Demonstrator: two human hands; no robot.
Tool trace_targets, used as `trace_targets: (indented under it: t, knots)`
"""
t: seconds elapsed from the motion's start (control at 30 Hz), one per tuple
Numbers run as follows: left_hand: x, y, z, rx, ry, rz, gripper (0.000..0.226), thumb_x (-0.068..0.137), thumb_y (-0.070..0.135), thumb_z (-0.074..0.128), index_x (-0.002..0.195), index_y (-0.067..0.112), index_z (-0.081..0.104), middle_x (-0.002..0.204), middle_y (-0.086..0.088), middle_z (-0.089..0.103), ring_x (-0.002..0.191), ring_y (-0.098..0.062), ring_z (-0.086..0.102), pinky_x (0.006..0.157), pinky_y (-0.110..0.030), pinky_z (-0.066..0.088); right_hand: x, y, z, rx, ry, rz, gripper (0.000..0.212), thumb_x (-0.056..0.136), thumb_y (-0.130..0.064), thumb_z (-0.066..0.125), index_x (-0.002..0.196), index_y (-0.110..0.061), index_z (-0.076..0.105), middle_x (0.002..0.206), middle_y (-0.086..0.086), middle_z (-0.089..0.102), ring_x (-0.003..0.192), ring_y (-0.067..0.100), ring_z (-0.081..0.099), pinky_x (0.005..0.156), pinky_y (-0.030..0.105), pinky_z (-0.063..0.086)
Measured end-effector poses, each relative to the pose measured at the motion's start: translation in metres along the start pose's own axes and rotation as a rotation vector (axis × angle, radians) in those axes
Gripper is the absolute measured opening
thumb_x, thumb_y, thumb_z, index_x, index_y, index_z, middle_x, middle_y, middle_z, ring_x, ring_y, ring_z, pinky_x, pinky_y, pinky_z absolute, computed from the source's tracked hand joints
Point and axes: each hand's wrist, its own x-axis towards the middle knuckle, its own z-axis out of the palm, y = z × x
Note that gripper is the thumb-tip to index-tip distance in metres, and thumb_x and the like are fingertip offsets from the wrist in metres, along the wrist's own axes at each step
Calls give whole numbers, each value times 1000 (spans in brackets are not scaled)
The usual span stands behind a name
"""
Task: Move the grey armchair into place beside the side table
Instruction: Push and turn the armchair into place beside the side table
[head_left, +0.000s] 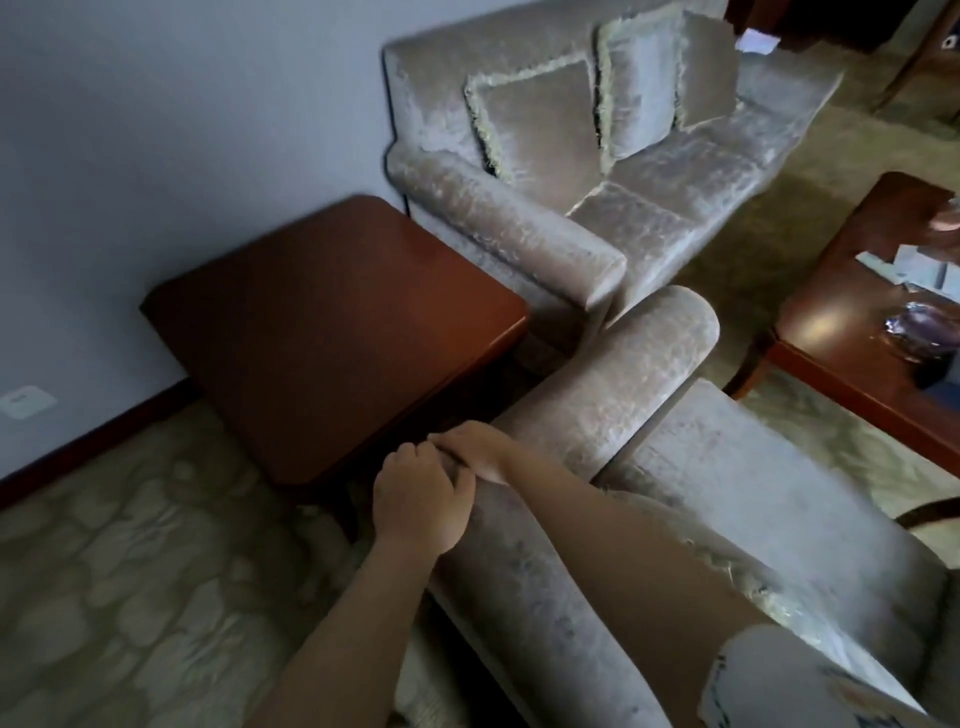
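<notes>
The grey velvet armchair (737, 483) fills the lower right, its rolled arm running toward the reddish-brown wooden side table (332, 322) at centre left. The chair's back corner sits close to the table's near edge. My left hand (421, 499) wraps around that back corner of the armchair from the outside. My right hand (475, 449) lies over the top of the same corner, fingers curled on the fabric and touching my left hand. My right forearm crosses over the chair's backrest.
A matching grey sofa (597, 197) with three fringed cushions stands behind the table against the wall. A dark wooden coffee table (841, 338) with papers and a dish is at right. Patterned carpet (130, 571) spreads left; a wall socket (26, 402) sits low.
</notes>
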Motion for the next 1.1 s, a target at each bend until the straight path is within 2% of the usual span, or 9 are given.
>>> trace_targets:
  t: [0.07, 0.2, 0.37, 0.5, 0.7, 0.8, 0.93, 1.0, 1.1]
  knots:
    - [1, 1, -1, 12, -25, -30, 42, 85, 47, 45, 102, 10, 56, 100, -8, 58, 91, -23, 55, 74, -35, 44, 3, 3, 1, -26, -4, -40, 31, 100, -32, 35, 107, -22, 64, 110, 10, 60, 110, 28, 54, 89, 32, 40]
    - [-7, 3, -7, 71, -112, -42, 46, 89, 46, 42, 119, 11, 48, 114, -10, 53, 102, -27, 52, 80, -38, 44, -5, 7, 6, -223, 60, -104, 37, 100, -23, 35, 135, -15, 43, 135, 13, 49, 122, 30, 44, 101, 36, 33]
    - [-32, 1, -17, 53, -105, -18, 34, 94, 36, 37, 115, 12, 48, 113, -8, 52, 97, -23, 50, 77, -35, 40, -23, 4, 22, -228, 95, -59, 35, 97, -27, 37, 124, -12, 52, 130, 13, 53, 118, 30, 48, 92, 33, 36]
    - [-57, -5, -24, 63, -91, -64, 32, 94, 37, 37, 115, 15, 49, 112, -4, 53, 97, -19, 51, 76, -34, 42, -39, -4, 41, -183, 82, 1, 37, 95, -40, 32, 106, -18, 60, 118, 8, 59, 108, 28, 52, 97, 43, 40]
    - [-63, -52, -39, 156, -184, -90, 30, 95, 40, 33, 110, 22, 51, 102, 4, 54, 89, -14, 54, 74, -33, 49, -40, -34, 84, -315, 20, 30, 50, 96, -46, 22, 124, -20, 55, 134, 5, 51, 122, 28, 43, 103, 50, 27]
    - [-50, -60, -42, 167, -192, 6, 29, 94, 40, 34, 109, 23, 51, 99, 6, 53, 86, -13, 54, 68, -30, 48, -35, -40, 83, -283, 96, 55, 47, 98, -40, 22, 116, -18, 60, 126, 4, 55, 116, 28, 47, 97, 51, 29]
    - [-42, -59, -41, 194, -225, 96, 26, 93, 40, 34, 109, 26, 49, 99, 7, 51, 84, -12, 53, 67, -29, 49, -34, -34, 86, -164, 327, 60, 41, 93, -39, 33, 76, -16, 62, 90, 5, 62, 87, 24, 55, 77, 35, 38]
    - [-42, -60, -42, 221, -218, 125, 26, 94, 40, 33, 107, 25, 49, 101, 6, 52, 85, -13, 54, 68, -30, 49, -38, -35, 86, -164, 400, 83, 35, 91, -39, 37, 80, -16, 63, 95, 6, 59, 89, 26, 54, 75, 33, 39]
    - [-43, -60, -45, 257, -214, 169, 27, 95, 39, 29, 106, 23, 48, 105, 4, 53, 89, -16, 55, 68, -30, 45, -45, -40, 85, -174, 466, 116, 35, 91, -35, 39, 103, -12, 62, 111, 11, 54, 101, 31, 52, 83, 37, 44]
